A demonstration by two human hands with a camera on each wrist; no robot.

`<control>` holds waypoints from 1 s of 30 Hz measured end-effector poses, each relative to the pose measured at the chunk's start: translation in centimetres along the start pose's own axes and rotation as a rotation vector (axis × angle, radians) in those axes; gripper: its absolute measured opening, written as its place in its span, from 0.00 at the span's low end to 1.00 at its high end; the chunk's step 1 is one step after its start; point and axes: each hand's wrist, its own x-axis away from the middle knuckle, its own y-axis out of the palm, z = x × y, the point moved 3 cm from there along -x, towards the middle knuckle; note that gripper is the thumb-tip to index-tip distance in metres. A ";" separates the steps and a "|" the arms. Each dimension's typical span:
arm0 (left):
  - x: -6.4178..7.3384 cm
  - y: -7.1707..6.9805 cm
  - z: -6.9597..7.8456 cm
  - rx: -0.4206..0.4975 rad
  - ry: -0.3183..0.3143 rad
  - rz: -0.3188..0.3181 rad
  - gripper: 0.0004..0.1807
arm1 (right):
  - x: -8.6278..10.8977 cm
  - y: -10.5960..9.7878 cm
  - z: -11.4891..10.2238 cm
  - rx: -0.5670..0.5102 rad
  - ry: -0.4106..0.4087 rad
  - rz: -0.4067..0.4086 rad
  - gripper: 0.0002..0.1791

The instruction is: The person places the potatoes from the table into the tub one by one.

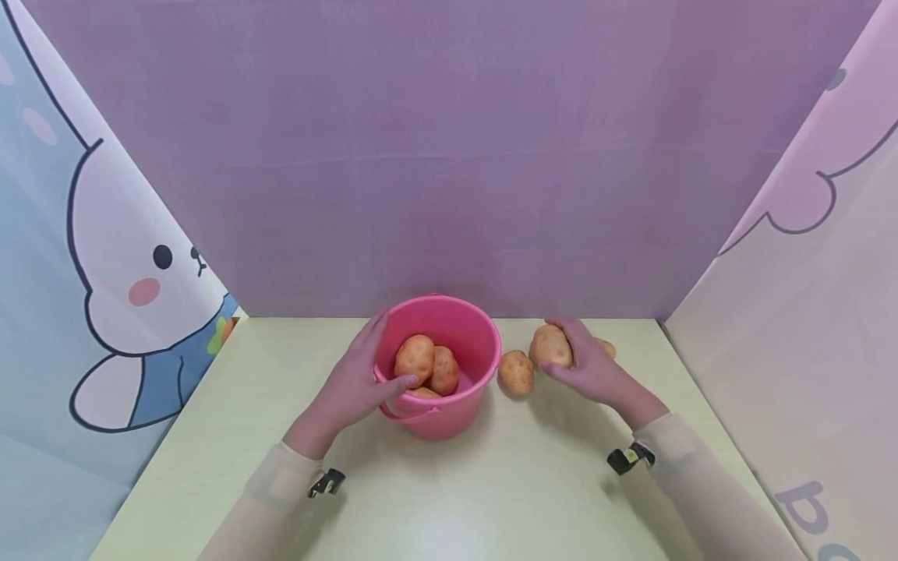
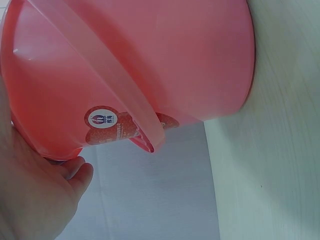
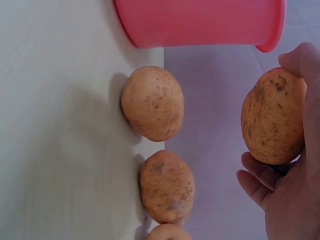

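A pink bucket [image 1: 435,421] stands on the table, with several potatoes inside, among them one large potato [image 1: 415,358]. My left hand [image 1: 361,378] grips the bucket's left rim, thumb over the inner edge and fingers along the outside. In the left wrist view the bucket's lowered handle [image 2: 107,70] and a red label [image 2: 112,131] show on its side. My right hand [image 1: 589,366] holds a brown-spotted potato [image 3: 274,117] between thumb and fingers, raised above the table. A loose potato [image 1: 516,374] lies close to the bucket's right side.
Another potato [image 1: 607,348] on the table is partly hidden behind my right hand. The right wrist view has a row of potatoes, including a middle one [image 3: 166,186]. A purple wall [image 1: 449,195] rises at the table's back edge, with printed side panels [image 1: 807,351].
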 end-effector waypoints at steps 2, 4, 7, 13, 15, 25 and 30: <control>-0.1 0.0 0.0 0.004 0.002 0.002 0.64 | -0.2 -0.2 -0.3 -0.002 -0.007 -0.001 0.44; -0.1 0.0 0.1 0.007 0.008 0.003 0.64 | -0.5 -0.3 -0.6 -0.002 -0.009 -0.005 0.43; -0.2 0.0 0.0 0.002 0.015 0.007 0.64 | -0.8 -0.5 -1.1 -0.013 -0.007 -0.014 0.42; -0.2 0.1 0.1 -0.006 0.009 0.003 0.65 | -1.4 -0.9 -1.7 -0.016 -0.007 -0.028 0.43; -0.2 0.1 0.2 -0.008 0.005 0.000 0.65 | -1.6 -1.0 -1.9 -0.015 -0.006 -0.031 0.43; -0.2 0.1 0.5 -0.012 0.007 -0.001 0.65 | -2.8 -1.8 -3.8 -0.023 -0.037 -0.042 0.43; -0.2 0.2 0.4 -0.004 0.002 -0.003 0.65 | -3.4 -2.0 -4.7 -0.030 -0.055 -0.054 0.43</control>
